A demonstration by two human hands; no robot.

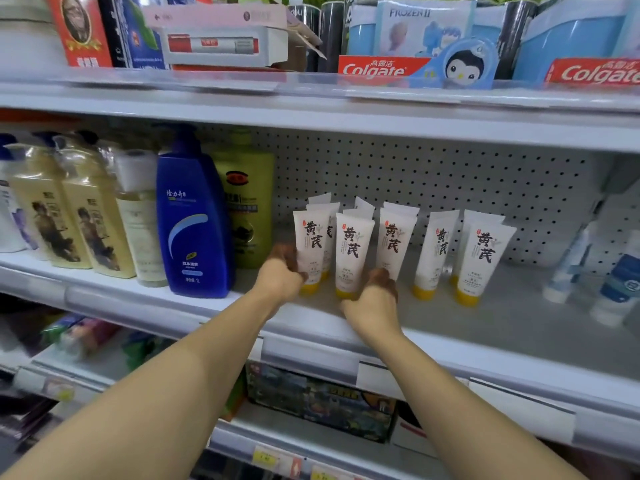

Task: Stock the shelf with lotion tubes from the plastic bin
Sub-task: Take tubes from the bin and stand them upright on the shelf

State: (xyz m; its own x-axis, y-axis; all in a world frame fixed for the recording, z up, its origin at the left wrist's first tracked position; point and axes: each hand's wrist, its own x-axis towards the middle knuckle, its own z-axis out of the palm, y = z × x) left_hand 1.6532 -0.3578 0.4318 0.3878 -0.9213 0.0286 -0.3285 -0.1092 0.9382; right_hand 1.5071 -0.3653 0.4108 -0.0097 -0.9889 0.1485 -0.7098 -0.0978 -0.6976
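Tubes point(353, 252) stand cap-down on shelf point(485, 327); left hand point(282, 277) fingers curl round leftmost tube point(310, 247), right hand point(375, 299) fingers curl round third tube point(393, 242).

White metal shop shelving point(311, 112) backed by grey pegboard point(433, 174), brightly lit.

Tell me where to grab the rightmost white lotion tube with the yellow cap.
Pinch the rightmost white lotion tube around its narrow lower body, just above the yellow cap, coming from the open shelf front. It stands cap-down, leaning, with its wide flat crimped end on top, and there is bare shelf on its right.
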